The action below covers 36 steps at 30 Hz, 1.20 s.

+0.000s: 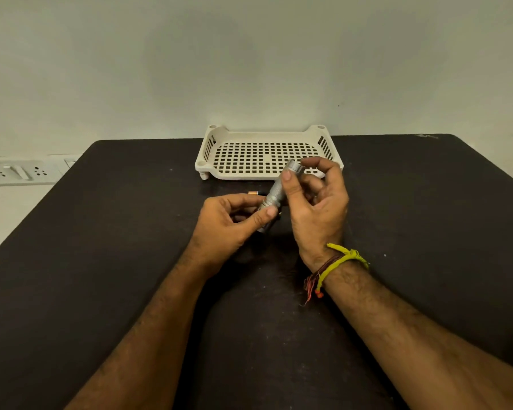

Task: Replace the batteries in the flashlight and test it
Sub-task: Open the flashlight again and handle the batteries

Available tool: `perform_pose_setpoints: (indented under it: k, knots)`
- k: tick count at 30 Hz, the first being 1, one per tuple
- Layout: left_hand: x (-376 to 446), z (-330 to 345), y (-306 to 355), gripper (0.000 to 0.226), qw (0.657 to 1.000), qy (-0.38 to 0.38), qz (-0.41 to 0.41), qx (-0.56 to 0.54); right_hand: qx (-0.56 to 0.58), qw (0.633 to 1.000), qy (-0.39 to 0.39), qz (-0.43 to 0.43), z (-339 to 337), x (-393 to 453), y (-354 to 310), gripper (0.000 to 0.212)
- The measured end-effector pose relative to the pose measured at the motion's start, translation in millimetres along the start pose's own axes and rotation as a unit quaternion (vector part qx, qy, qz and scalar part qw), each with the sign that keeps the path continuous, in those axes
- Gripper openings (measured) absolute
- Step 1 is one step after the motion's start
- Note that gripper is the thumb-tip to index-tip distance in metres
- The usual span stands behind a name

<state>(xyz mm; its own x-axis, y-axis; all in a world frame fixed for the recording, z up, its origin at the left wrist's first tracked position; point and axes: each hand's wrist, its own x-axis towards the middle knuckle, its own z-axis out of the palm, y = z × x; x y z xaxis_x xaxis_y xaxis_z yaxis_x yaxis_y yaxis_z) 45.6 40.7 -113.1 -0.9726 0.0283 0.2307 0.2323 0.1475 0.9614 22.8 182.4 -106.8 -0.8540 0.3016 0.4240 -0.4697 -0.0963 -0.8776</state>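
Observation:
A small silver flashlight [276, 193] with a knurled body is held tilted above the dark table [101, 261], its head pointing away toward the tray. My right hand [317, 211] grips its head end between thumb and fingers. My left hand [228, 223] pinches its tail end. A battery [253, 193] with an orange tip lies on the table just behind my left hand, mostly hidden by the fingers.
A cream perforated plastic tray [208, 155] stands at the table's far edge against the wall. A white socket strip [18, 172] sits on the wall at the left. Yellow and red threads are tied round my right wrist.

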Motion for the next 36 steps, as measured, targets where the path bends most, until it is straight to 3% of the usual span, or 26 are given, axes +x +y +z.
perform_pose_setpoints:
  k: [4,8,11,14,19,23,26,33,36]
  knots:
    - [-0.2,-1.6,2.5,0.034,0.999,-0.03,-0.007,-0.013,-0.006,1.0,-0.02,-0.008,1.0,-0.6,-1.4,0.027]
    - [0.5,-0.5,1.2,0.038,1.0,-0.006,-0.025,-0.014,-0.037,0.998,-0.013,-0.044,-0.4,1.6,-0.4,0.01]
    - [5.6,-5.1,-2.7,0.027,0.994,0.084,-0.018,-0.067,-0.109,0.992,-0.006,-0.069,-5.7,6.5,5.1,0.006]
    - [11.6,-21.8,-6.6,0.031,0.979,0.187,-0.005,-0.083,-0.185,0.98,-0.003,-0.075,-6.0,9.9,10.4,0.007]
    - [12.9,-47.7,-12.3,0.039,0.934,0.352,0.002,0.066,-0.309,0.942,-0.071,-0.11,1.2,7.8,12.8,0.017]
    - [10.7,-59.7,-10.1,0.039,0.898,0.428,0.022,0.105,-0.375,0.908,-0.111,-0.152,1.6,3.3,13.5,0.018]
    - [14.6,-64.9,-10.2,0.039,0.887,0.446,0.016,0.121,-0.375,0.911,-0.109,-0.131,0.6,4.8,14.5,0.017]
    - [47.3,-94.7,-22.9,0.043,0.891,0.399,-0.025,0.213,-0.376,0.912,-0.115,-0.116,1.4,11.5,17.8,0.013]
    - [60.9,-105.3,-27.6,0.043,0.88,0.421,-0.047,0.213,-0.362,0.921,-0.101,-0.099,0.5,13.8,19.2,0.012]
